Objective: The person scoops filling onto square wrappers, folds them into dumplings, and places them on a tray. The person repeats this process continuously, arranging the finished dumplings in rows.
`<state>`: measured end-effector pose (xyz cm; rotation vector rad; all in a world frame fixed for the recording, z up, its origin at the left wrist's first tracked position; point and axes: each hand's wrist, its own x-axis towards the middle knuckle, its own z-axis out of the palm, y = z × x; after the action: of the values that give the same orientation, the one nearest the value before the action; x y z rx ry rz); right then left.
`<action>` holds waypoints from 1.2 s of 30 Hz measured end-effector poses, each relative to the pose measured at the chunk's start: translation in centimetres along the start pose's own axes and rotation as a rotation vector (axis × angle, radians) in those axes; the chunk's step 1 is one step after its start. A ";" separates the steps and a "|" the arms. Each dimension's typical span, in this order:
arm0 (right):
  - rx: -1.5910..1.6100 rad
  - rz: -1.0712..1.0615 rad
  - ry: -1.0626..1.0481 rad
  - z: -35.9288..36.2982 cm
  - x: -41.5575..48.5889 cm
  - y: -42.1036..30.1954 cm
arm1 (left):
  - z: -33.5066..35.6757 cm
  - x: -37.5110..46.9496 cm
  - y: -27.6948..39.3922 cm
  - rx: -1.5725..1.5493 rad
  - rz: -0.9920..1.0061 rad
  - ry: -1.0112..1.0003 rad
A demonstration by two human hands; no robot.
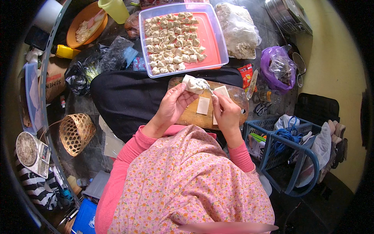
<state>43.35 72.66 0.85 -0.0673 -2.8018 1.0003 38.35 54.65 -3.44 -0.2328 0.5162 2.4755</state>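
My left hand holds a square dough wrapper up by its edge, with a lump of pale filling on it. In my right hand is a thin metal utensil, perhaps a spoon, whose tip touches the filling. Below my hands a wooden cutting board rests at my lap. One loose wrapper lies on the board, and another wrapper shows partly behind my right hand. Beyond the board stands a clear plastic tub with rows of folded dumplings on its red bottom.
An orange bowl of pale filling sits at the far left, beside a yellow-green cup. Right of the tub lies a plastic bag of dough. Nearby are a purple bag, scissors, a blue plastic basket and a woven bamboo basket.
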 end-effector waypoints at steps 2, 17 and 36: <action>-0.049 0.027 0.007 -0.1 0.1 0.4 | 0.2 0.0 0.1 0.018 0.002 0.027; 0.306 -0.022 0.045 1.6 0.8 -0.9 | 0.1 -0.8 4.2 0.390 -0.048 -0.004; -0.440 0.112 0.323 -3.0 6.7 10.9 | 0.6 0.6 3.8 0.320 -0.029 0.064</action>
<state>37.09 83.59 -2.81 -0.4039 -2.6769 0.3321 35.64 52.35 -1.89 -0.1882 0.9175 2.3217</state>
